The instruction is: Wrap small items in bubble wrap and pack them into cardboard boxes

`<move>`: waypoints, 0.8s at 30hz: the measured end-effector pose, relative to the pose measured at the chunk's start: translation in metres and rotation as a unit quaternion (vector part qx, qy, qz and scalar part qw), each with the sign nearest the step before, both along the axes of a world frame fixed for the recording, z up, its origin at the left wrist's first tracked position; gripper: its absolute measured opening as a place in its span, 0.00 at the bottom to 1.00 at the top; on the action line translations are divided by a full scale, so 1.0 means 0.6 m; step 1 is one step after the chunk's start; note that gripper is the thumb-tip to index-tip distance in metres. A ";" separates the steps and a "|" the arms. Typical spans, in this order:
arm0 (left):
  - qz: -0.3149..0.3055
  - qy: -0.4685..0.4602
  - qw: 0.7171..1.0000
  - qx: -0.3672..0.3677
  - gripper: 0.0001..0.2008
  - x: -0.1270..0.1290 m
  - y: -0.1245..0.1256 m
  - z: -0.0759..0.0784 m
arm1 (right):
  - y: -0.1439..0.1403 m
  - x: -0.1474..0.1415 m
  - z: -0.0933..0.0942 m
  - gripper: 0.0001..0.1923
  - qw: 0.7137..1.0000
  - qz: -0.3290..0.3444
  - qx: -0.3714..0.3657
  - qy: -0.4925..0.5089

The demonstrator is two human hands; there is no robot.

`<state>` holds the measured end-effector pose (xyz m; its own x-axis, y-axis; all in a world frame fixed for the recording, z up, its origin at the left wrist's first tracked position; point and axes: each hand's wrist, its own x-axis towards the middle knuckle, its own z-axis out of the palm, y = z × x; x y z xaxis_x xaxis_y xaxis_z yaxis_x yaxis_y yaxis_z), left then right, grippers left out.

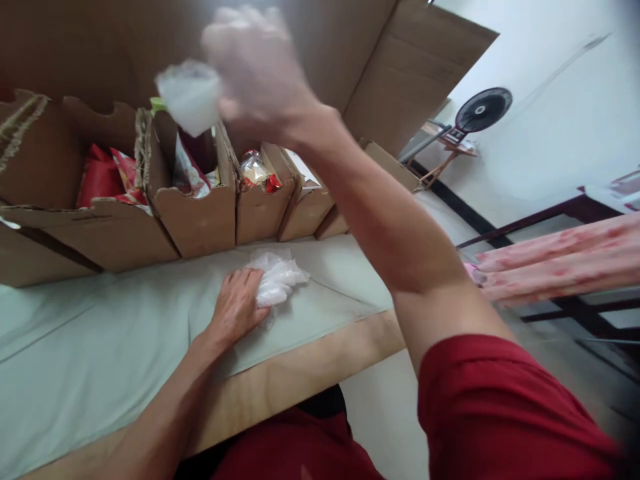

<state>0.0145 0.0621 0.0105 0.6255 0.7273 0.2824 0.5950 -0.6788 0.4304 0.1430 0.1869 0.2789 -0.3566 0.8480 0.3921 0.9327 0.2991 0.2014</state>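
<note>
My left hand point(239, 303) lies on the green cloth, its fingers curled over the edge of a bunch of clear plastic packets point(279, 280). My right hand point(257, 73) is raised in front of the cardboard boxes and smeared by motion. A whitish, see-through plastic packet point(190, 97) hangs out at its left side, with the fingers closed at it. Below that packet stands an open cardboard box point(200, 223) with a red and white bag point(187, 163) in it.
To the left, a wider box point(113, 233) holds red packets point(100, 177). A narrower box point(263, 217) holds a shiny gold and red packet point(255, 170). Tall cardboard point(125, 40) rises behind. The table's wooden edge point(300, 363) runs in front; a fan point(483, 110) stands far right.
</note>
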 end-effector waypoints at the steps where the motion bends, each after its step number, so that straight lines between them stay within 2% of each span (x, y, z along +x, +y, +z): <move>1: 0.000 0.001 1.000 0.001 0.23 0.001 0.000 0.004 | -0.045 0.021 0.007 0.08 0.999 -0.018 0.028 0.019; 2: 0.000 0.002 1.000 0.005 0.22 0.003 -0.001 0.010 | -0.092 0.043 0.004 0.06 0.998 -0.011 0.034 0.056; 3: 0.000 0.003 1.000 0.010 0.21 0.003 -0.004 0.016 | -0.138 0.064 -0.009 0.03 0.996 -0.005 0.030 0.088; 4: -0.001 0.004 1.000 0.017 0.21 0.003 -0.008 0.023 | -0.179 0.085 -0.032 0.05 0.993 -0.001 0.017 0.115; 7: 0.006 0.003 0.999 0.053 0.22 -0.002 -0.036 0.048 | -0.250 0.129 -0.137 0.08 0.982 -0.024 -0.048 0.184; 9: 0.010 -0.016 0.995 0.098 0.23 -0.008 -0.064 0.062 | -0.258 0.137 -0.206 0.06 0.968 -0.042 -0.101 0.224; 11: 0.004 -0.042 0.992 0.115 0.23 -0.017 -0.089 0.070 | -0.250 0.130 -0.249 0.04 0.942 -0.004 -0.191 0.275; 12: -0.001 -0.051 0.994 0.096 0.22 -0.024 -0.099 0.072 | -0.244 0.122 -0.260 0.04 0.919 0.043 -0.254 0.297; 14: 0.000 -0.060 0.998 0.026 0.23 -0.048 -0.109 0.074 | -0.235 0.104 -0.265 0.09 0.853 0.152 -0.378 0.325; 15: 0.008 -0.064 0.998 -0.007 0.24 -0.068 -0.111 0.077 | -0.231 0.096 -0.263 0.13 0.825 0.193 -0.411 0.338; 16: 0.022 -0.069 0.997 -0.028 0.25 -0.095 -0.112 0.082 | -0.226 0.089 -0.262 0.16 0.808 0.213 -0.420 0.354; 17: 0.045 -0.072 0.996 -0.035 0.25 -0.129 -0.112 0.090 | -0.221 0.084 -0.264 0.20 0.805 0.212 -0.406 0.376; 19: 0.145 -0.098 0.984 -0.037 0.21 -0.216 -0.113 0.117 | -0.206 0.079 -0.280 0.22 0.818 0.172 -0.349 0.423; 20: 0.225 -0.115 0.967 -0.039 0.19 -0.266 -0.111 0.134 | -0.198 0.078 -0.295 0.21 0.826 0.144 -0.322 0.439; 21: 0.362 -0.172 0.915 -0.047 0.19 -0.318 -0.107 0.153 | -0.189 0.078 -0.315 0.19 0.834 0.117 -0.301 0.447; 23: 0.486 -0.214 0.847 -0.003 0.26 -0.418 -0.082 0.190 | -0.177 0.073 -0.363 0.16 0.854 0.074 -0.255 0.447; 24: 0.542 -0.267 0.794 0.062 0.30 -0.462 -0.060 0.206 | -0.173 0.069 -0.388 0.15 0.864 0.062 -0.233 0.442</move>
<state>-0.2629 0.0259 0.1339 -0.5824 0.7029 0.4084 0.6135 0.0504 0.7881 0.1845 0.0829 0.0464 -0.1907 0.9641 0.1846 0.6156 0.2639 -0.7425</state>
